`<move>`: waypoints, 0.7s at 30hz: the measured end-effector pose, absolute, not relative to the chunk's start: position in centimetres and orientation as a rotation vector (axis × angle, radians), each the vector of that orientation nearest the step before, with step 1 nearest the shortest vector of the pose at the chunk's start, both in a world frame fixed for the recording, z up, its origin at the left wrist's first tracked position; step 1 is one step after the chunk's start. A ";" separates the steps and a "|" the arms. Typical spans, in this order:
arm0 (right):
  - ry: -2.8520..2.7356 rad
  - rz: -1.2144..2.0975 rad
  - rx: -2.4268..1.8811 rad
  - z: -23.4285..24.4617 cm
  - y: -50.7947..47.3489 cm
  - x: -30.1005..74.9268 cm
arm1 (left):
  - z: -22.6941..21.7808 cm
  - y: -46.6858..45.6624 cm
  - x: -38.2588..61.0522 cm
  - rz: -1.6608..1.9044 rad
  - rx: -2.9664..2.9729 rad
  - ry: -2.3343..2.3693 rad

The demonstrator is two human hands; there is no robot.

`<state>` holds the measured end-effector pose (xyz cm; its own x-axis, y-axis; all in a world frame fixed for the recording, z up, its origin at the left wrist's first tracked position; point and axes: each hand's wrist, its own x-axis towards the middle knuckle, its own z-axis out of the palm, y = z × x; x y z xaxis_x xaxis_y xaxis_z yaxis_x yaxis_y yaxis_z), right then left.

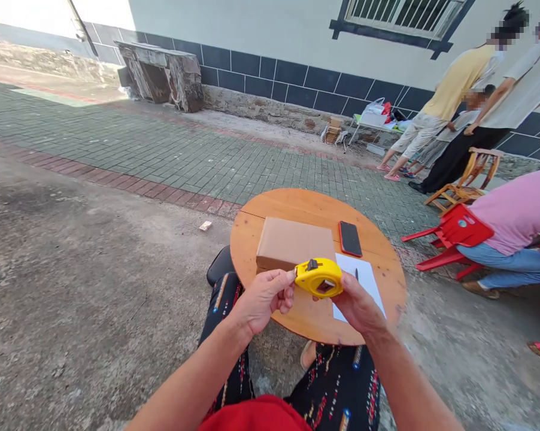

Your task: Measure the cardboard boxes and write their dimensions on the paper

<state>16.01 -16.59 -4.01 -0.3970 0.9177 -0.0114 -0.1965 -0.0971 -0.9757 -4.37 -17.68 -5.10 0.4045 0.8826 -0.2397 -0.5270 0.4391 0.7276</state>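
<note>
My right hand (357,305) grips a yellow tape measure (319,277) above the near edge of a round wooden table (252,233). Thumb and fingers of my left hand (263,299) pinch the tape's tip at the case's left side. Just behind the tape measure lies a flat brown cardboard box (292,242). A sheet of white paper (366,278) with a pen on it lies under my right hand, and a black phone with a red edge (350,238) rests behind the paper.
A person in a pink shirt (516,215) sits at right on a red plastic chair (454,236); a wooden chair (470,176) stands behind. Three people (476,102) stand at the wall. A small scrap (205,225) lies on the concrete ground to the left.
</note>
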 end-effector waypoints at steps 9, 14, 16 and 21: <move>-1.469 1.593 -1.003 -5.5 -18.6 16.7 | -7.0 -19.9 -3.8 0.874 0.570 0.675; -1.233 1.446 -1.046 -5.9 -19.2 18.4 | -7.0 -18.8 -6.7 1.086 1.029 1.110; -1.118 1.262 -1.031 -5.5 -18.1 19.2 | -6.8 -16.5 -8.6 1.269 1.166 1.320; -0.983 1.110 -1.061 -5.2 -12.9 19.7 | -7.0 -9.3 -9.8 1.275 1.194 1.353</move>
<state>19.72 -12.86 -5.19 0.1733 0.9817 0.0789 -0.1974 0.1131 -0.9738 -9.82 -9.30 -6.97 -0.1296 0.9915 0.0062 0.0651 0.0022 0.9979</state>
